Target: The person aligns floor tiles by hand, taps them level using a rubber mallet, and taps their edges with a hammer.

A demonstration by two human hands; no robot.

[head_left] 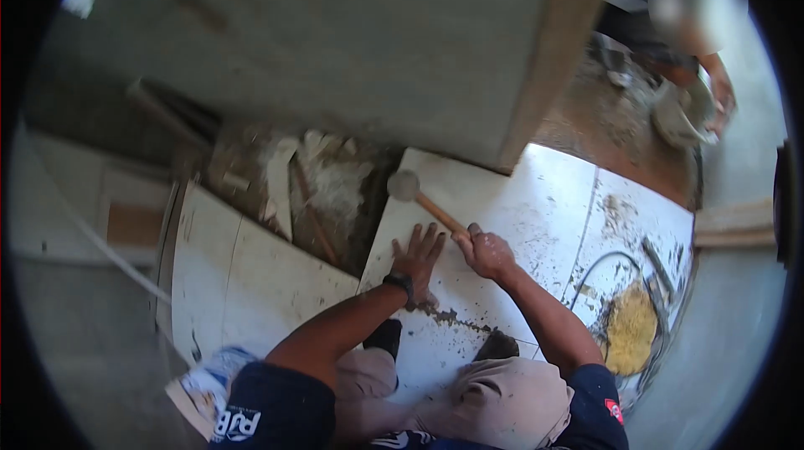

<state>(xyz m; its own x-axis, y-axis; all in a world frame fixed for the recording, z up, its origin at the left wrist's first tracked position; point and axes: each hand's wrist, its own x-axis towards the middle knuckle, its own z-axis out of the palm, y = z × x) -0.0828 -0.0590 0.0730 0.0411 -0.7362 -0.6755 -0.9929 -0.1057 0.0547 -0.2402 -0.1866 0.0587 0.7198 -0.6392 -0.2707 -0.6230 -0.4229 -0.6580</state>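
Note:
My right hand [488,254] is wrapped round the wooden handle of a mallet [404,185], whose round grey head is over the far left part of a white floor tile [477,303]. My left hand [416,264] rests on the same tile with its fingers spread, just left of the mallet handle. A dark band circles the left wrist. Dark crumbs of mortar [452,316] lie along a joint between the tiles, near the heel of my left hand and close to my knees.
Left of the tile is an untiled gap with rubble [322,186] and broken strips. A yellow sponge-like lump [632,331] and a bent cable lie at right. A wall corner [512,140] juts in. Beyond it, another person [632,23] crouches with a hand at a bucket [682,119].

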